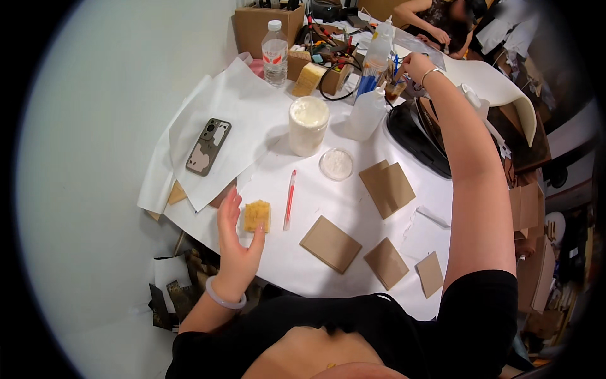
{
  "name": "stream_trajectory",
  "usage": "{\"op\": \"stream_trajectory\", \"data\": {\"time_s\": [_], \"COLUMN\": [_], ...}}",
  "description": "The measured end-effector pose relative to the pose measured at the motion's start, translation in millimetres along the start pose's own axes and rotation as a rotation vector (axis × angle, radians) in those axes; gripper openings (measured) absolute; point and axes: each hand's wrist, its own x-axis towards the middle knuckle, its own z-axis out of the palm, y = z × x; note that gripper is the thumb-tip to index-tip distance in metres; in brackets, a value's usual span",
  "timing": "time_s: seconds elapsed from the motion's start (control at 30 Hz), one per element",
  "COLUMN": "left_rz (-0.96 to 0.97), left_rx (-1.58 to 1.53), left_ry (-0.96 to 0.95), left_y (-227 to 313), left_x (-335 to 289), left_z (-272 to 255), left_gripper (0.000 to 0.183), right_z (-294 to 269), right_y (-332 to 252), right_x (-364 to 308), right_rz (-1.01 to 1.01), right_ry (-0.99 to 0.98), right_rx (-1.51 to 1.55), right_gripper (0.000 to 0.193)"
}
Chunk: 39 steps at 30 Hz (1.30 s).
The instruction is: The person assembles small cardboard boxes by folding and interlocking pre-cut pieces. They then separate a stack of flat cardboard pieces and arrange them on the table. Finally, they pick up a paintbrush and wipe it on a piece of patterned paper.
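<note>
My left hand (237,243) is open at the near left of the table, fingers and thumb spread around a small yellow sponge block (257,216) without visibly gripping it. A red-and-clear pen (290,201) lies just right of the sponge. Stretched to the far side, my right hand (418,67) has its fingers bent in a pinch above a small glass jar (395,90) with thin blue items beside it. What those fingers hold is too small to make out. Flat tan boards (331,244) lie before me, one pair overlapping (387,189).
A tub of white paste (308,126) stands mid-table by its round lid (336,164). A squeeze bottle (367,115), water bottle (274,54) and black appliance (410,136) stand behind. A phone (208,146) rests on white paper. Another person (435,28) works at the far right.
</note>
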Motion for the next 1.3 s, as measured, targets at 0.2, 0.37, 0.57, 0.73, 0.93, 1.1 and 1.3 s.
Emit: {"op": "stream_trajectory", "data": {"time_s": [0.2, 0.37, 0.57, 0.73, 0.93, 1.1, 1.3], "left_rz": [0.201, 0.386, 0.382, 0.375, 0.385, 0.363, 0.360], "left_rx": [0.230, 0.388, 0.408, 0.401, 0.404, 0.419, 0.411], "left_ry": [-0.016, -0.011, 0.027, 0.019, 0.014, 0.036, 0.053], "left_y": [-28, -50, -56, -55, -58, -55, -53], "left_x": [-42, -58, -57, -57, -57, -60, -59], "left_z": [13, 22, 29, 28, 29, 27, 27], "left_gripper": [0.067, 0.056, 0.055, 0.051, 0.049, 0.046, 0.044], "right_z": [9, 6, 25, 32, 11, 19, 31], "right_y": [-11, -37, -44, -28, -2, 14, 18], "right_x": [2, -11, 1, 16, 22, 36, 29], "right_rz": [0.097, 0.161, 0.162, 0.256, 0.286, 0.212, 0.166], "right_ry": [-0.037, 0.068, -0.023, 0.006, 0.149, 0.159, 0.060], "right_rx": [-0.077, -0.319, -0.272, -0.348, -0.191, -0.085, -0.100], "right_gripper": [0.030, 0.031, 0.027, 0.029, 0.028, 0.028, 0.029]}}
